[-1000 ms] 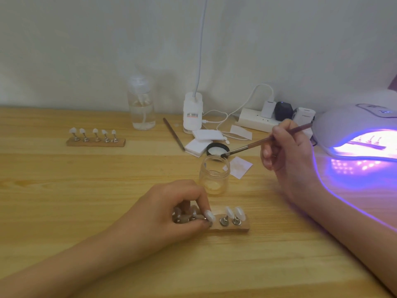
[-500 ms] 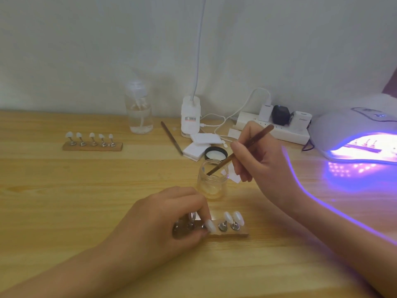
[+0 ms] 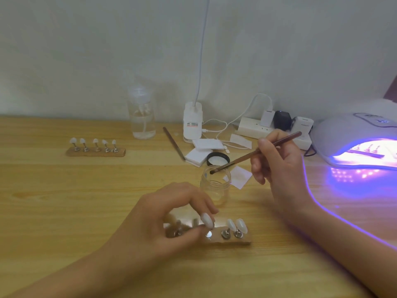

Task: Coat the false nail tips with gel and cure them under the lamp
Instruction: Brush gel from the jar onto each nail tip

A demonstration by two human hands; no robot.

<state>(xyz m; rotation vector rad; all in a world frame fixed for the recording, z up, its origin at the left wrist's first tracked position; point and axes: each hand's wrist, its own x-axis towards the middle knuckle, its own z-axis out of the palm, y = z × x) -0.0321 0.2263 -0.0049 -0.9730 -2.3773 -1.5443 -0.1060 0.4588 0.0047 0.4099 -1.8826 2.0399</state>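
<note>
Near the middle of the wooden table [image 3: 64, 201], I see my left hand [image 3: 171, 220] curled over the left end of a small brown wooden stand [image 3: 236, 240], gripping it. White oval false nail tips [image 3: 234, 224] sit on its metal pegs. My right hand [image 3: 279, 166] pinches a thin brown brush [image 3: 257, 150], bristles at the mouth of a small clear glass jar [image 3: 214, 187] just beyond the stand. A white domed curing lamp [image 3: 348, 134] glows violet at the far right.

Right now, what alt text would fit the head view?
The right hand holds a brush with its tip at the mouth of a small glass jar, while the left hand pinches a nail tip on a wooden holder. A lit curing lamp glows at right.
</note>
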